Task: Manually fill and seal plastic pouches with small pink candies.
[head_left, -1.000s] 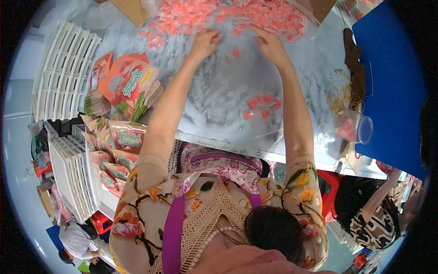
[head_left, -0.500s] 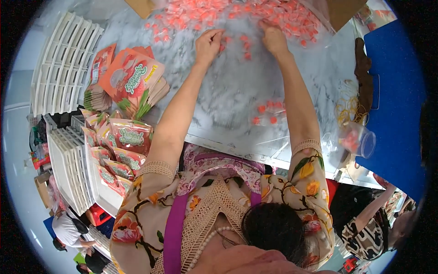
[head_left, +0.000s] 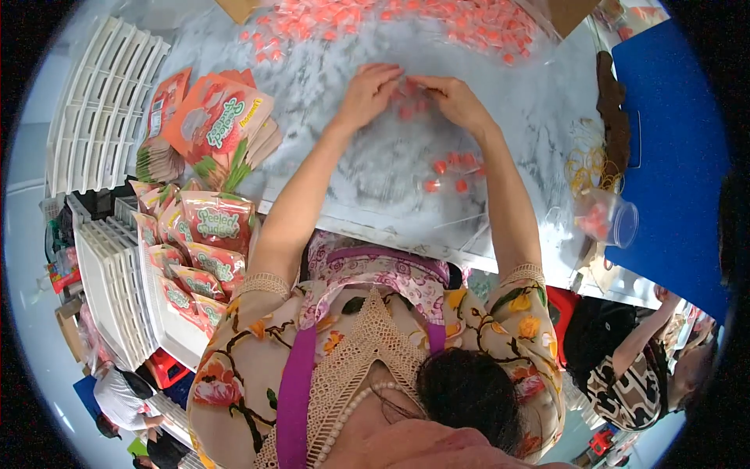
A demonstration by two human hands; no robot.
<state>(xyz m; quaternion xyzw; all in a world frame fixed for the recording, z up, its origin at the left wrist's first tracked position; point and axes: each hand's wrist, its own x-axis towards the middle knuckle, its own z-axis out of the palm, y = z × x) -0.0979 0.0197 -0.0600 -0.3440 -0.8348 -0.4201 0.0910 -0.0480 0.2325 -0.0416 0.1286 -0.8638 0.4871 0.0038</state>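
Observation:
Over the marbled table, my left hand (head_left: pixel 370 95) and my right hand (head_left: pixel 455 102) face each other with a small gap between them. A few red candies (head_left: pixel 405 112) in clear wrappers lie in that gap, partly behind my fingers. The fingers of my left hand are bent loosely beside them. My right hand's forefinger stretches left to the candies, its thumb apart. Closer to me, by my right forearm, lies a second small group of wrapped red candies (head_left: pixel 453 166). A wide heap of the same candies (head_left: pixel 488 30) spreads along the far side.
Flat red pouches (head_left: pixel 215 117) are stacked at left; filled pouches (head_left: pixel 215 223) stand in a white crate (head_left: pixel 168 332). White racks (head_left: pixel 101 109) lie beyond. At right are rubber bands (head_left: pixel 586 168), a clear tub (head_left: pixel 605 217) and a blue panel (head_left: pixel 672 172). Other people work behind.
Both hands have come back from the far heap toward me and drawn closer together, with a few candies between them. The group near my right forearm stays on the table.

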